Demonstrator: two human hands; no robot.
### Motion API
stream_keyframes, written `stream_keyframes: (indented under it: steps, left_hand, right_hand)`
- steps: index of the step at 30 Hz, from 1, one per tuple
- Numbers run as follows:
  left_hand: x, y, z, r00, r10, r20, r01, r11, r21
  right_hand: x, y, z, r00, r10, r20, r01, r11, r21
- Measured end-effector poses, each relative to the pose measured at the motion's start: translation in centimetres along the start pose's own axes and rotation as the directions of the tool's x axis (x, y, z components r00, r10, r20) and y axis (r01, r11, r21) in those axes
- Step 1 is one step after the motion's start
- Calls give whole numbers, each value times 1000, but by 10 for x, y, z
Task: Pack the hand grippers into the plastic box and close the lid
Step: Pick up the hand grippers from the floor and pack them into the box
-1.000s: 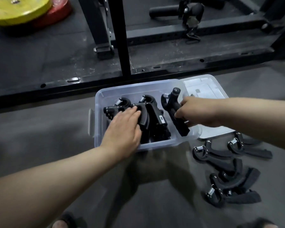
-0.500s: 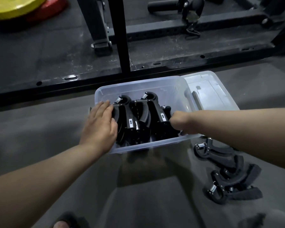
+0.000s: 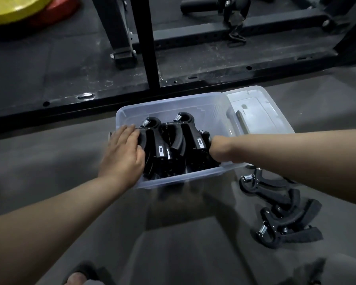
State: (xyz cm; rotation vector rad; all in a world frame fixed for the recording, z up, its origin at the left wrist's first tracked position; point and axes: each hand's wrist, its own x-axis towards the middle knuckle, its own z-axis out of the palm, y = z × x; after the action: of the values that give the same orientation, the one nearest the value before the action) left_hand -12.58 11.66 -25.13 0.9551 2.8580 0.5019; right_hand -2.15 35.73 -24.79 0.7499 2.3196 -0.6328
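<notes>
A clear plastic box (image 3: 173, 103) stands on the grey floor with several black hand grippers (image 3: 191, 140) packed upright inside. My left hand (image 3: 121, 155) lies flat against the leftmost gripper (image 3: 152, 136) at the box's left wall, fingers stretched over its handle. My right hand (image 3: 219, 149) is plunged into the right side of the box, its fingers hidden below the wrist, closed on a gripper whose knob (image 3: 206, 134) shows beside it. The lid (image 3: 259, 114) lies flat behind the box on the right. Loose grippers (image 3: 275, 194) lie on the floor to the right.
A black steel rack frame (image 3: 146, 44) and its base rail (image 3: 70, 99) run just behind the box. Yellow (image 3: 12, 9) and red (image 3: 58, 9) weight plates lie at the far left. More loose grippers (image 3: 286, 229) sit near my right forearm. My foot (image 3: 78, 278) shows at the bottom.
My right hand has pushed its gripper down into the box's right side. My left hand slid from the top of the pile to the leftmost gripper and stays there.
</notes>
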Motion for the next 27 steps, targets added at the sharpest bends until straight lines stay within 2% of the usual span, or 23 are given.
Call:
stream_keyframes:
  steps: [4,6,9,10,12,14,15,16,17,18,19,20,21,23,27]
  left_hand:
    - [0,0,0,1000,12,7,-12,1000,13]
    - [0,0,-2,999,33,7,-33,997,64]
    - [-7,7,-4,999,28,-15,-26,993,114]
    - [-11,11,-4,999,35,-15,-33,994,105]
    - [-16,23,-1,997,76,9,-76,993,91]
    - [-15,36,6,988,147,49,-151,984,95]
    - [-14,43,10,980,184,71,-191,976,101]
    - [-12,50,13,972,218,87,-227,968,109]
    - [-9,56,17,963,251,99,-262,958,118]
    - [-7,62,20,952,285,109,-298,946,127]
    - [-5,69,22,940,319,117,-333,933,133]
    - [-2,77,24,930,346,121,-360,924,127]
    - [0,84,26,924,362,126,-376,920,111]
    - [4,94,30,918,372,141,-384,920,77]
    - [2,93,36,928,337,159,-348,937,43]
  right_hand:
    - [-17,4,-14,978,-97,-187,122,984,129]
    - [-28,16,-22,927,-176,-332,237,959,156]
    - [-46,45,-18,832,-237,-501,424,855,299]
    - [-51,55,-14,799,-252,-546,464,835,294]
    - [-58,75,-4,690,-327,-645,524,841,134]
    - [-56,98,4,607,-301,-735,457,890,13]
    - [-53,110,9,606,-214,-766,370,928,33]
    - [-50,121,12,646,-102,-757,265,959,97]
    - [-45,132,15,720,-2,-693,160,974,163]
    - [-41,142,19,824,70,-563,40,983,180]
    - [-39,150,24,917,107,-385,-75,992,98]
    - [-39,156,30,966,126,-225,-137,990,-38]
    - [-38,160,36,984,149,-100,-165,969,-185]
    - [-38,165,48,983,182,13,-163,907,-389]
    - [-31,174,65,997,79,7,-63,840,-538]
